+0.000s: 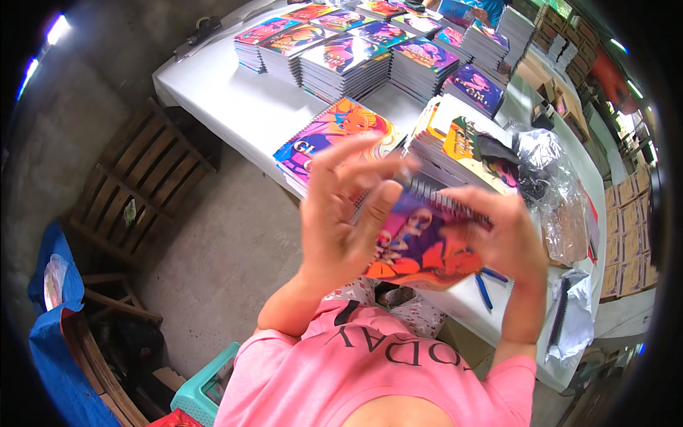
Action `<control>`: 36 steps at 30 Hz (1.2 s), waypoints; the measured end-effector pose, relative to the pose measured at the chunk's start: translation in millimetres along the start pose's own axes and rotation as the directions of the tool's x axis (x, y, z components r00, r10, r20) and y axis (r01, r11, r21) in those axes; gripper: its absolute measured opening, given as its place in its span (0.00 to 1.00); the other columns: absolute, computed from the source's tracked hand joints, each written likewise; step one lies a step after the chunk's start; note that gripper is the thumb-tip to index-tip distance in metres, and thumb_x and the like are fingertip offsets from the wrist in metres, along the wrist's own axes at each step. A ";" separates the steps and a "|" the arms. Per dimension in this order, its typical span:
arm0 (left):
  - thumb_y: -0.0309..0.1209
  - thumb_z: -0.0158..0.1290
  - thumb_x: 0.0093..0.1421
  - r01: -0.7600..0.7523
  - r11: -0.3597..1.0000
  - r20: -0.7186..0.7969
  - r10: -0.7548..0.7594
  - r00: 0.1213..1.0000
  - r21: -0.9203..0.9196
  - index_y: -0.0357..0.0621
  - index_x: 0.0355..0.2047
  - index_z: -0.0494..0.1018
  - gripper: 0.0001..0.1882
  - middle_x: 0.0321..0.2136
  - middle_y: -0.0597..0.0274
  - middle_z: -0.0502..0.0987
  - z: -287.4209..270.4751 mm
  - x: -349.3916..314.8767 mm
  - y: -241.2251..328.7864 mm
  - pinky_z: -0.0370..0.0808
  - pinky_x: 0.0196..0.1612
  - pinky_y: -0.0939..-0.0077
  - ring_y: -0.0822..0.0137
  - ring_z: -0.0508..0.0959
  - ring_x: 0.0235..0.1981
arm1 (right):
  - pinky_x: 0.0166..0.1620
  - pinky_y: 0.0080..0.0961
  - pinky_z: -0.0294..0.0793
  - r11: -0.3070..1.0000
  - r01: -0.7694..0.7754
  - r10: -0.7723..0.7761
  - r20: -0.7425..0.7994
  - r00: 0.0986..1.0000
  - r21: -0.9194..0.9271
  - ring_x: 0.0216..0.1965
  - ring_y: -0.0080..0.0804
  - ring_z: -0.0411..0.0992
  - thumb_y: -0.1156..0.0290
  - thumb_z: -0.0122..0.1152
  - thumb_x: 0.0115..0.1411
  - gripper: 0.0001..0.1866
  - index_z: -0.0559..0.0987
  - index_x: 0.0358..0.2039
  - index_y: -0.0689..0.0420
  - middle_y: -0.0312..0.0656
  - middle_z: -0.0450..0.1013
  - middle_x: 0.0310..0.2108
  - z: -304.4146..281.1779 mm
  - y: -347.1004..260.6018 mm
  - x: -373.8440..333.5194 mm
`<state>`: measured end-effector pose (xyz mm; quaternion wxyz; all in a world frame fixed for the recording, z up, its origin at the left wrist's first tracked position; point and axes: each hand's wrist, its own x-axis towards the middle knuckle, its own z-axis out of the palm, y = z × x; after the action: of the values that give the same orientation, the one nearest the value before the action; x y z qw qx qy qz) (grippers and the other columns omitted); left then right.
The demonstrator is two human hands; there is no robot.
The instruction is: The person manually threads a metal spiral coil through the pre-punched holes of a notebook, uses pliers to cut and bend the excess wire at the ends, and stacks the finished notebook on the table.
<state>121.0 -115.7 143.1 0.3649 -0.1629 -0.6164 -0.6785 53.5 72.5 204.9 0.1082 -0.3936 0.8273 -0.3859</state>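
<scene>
A spiral-bound notebook [434, 249] with a purple and orange cover is held up in front of my chest, its black coil along the upper edge. My right hand [514, 231] grips it by the right end, fingers curled round the coil side. My left hand [331, 213] is raised at the notebook's left edge, fingers spread and slightly blurred; whether the thumb touches the cover I cannot tell. Just beyond, a colourful notebook [341, 128] lies on the white table [213, 78]. To its right is a pile of notebooks [462, 146] with a yellow and orange cover on top.
Several tall notebook stacks [341, 71] fill the far table. Crumpled clear plastic [562, 192] lies at the right, near a blue-handled tool [484, 290]. Cardboard boxes [626, 235] stand beyond. Left are a slatted wooden piece [142, 178] and a teal stool [203, 384]. Another person's blue sleeve [491, 8] shows at the back.
</scene>
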 end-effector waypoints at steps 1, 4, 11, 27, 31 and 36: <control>0.26 0.54 0.58 -0.184 0.967 -0.103 0.204 0.973 0.178 0.37 0.53 0.58 0.25 0.46 0.50 0.72 -9.9 9.4 -3.3 0.64 0.55 0.69 0.64 0.71 0.49 | 0.46 0.26 0.70 0.986 -0.033 0.030 0.016 0.999 0.164 0.43 0.29 0.72 0.73 0.62 0.53 0.17 0.72 0.43 0.64 0.42 0.74 0.37 -6.2 16.9 11.7; 0.41 0.49 0.62 -0.061 0.881 -0.361 0.255 0.897 0.470 0.41 0.55 0.60 0.26 0.51 0.52 0.69 -67.2 22.7 -10.4 0.57 0.60 0.66 0.65 0.66 0.55 | 0.43 0.26 0.73 0.728 0.086 0.086 -0.215 0.973 0.680 0.36 0.27 0.74 0.76 0.59 0.55 0.14 0.71 0.42 0.62 0.40 0.74 0.35 -3.5 51.3 44.3; 0.50 0.36 0.66 0.483 0.817 -0.473 -0.306 0.826 0.315 0.36 0.55 0.63 0.30 0.51 0.47 0.70 -121.8 0.2 -137.6 0.62 0.56 0.71 0.58 0.68 0.54 | 0.17 0.25 0.75 0.622 -0.135 0.385 -0.151 0.911 0.771 0.19 0.26 0.74 0.66 0.61 0.56 0.29 0.57 0.52 0.61 0.42 0.75 0.28 89.5 118.6 114.4; 0.27 0.39 0.63 0.349 0.937 -0.556 -0.293 0.778 -0.006 0.38 0.46 0.61 0.12 0.37 0.51 0.73 -103.1 -5.9 -151.3 0.74 0.38 0.80 0.71 0.76 0.35 | 0.18 0.20 0.69 0.737 -0.310 0.467 -0.120 0.876 0.601 0.14 0.23 0.68 0.62 0.68 0.51 0.58 0.31 0.63 0.64 0.41 0.72 0.18 106.8 100.7 95.9; 0.27 0.40 0.63 0.357 0.918 -0.555 -0.209 0.805 0.172 0.36 0.46 0.62 0.12 0.40 0.52 0.70 -115.7 -11.6 -156.7 0.71 0.43 0.78 0.72 0.74 0.38 | 0.31 0.22 0.71 1.000 -0.022 0.028 -0.617 0.787 0.018 0.23 0.24 0.70 0.68 0.67 0.51 0.40 0.57 0.62 0.57 0.37 0.72 0.25 80.2 110.9 76.1; 0.28 0.44 0.60 0.021 0.795 -0.478 0.343 0.809 0.606 0.34 0.46 0.64 0.15 0.42 0.52 0.69 -59.5 0.3 -89.7 0.61 0.55 0.66 0.60 0.68 0.49 | 0.34 0.26 0.72 0.922 -0.382 0.088 -0.928 0.361 -0.061 0.31 0.27 0.70 0.67 0.64 0.53 0.28 0.69 0.54 0.58 0.40 0.71 0.33 -46.4 179.1 1.8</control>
<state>72.0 -175.0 67.8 0.6216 0.1109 -0.6407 -0.4369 -71.8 167.1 107.0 -0.3611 -0.0047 0.8413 -0.4023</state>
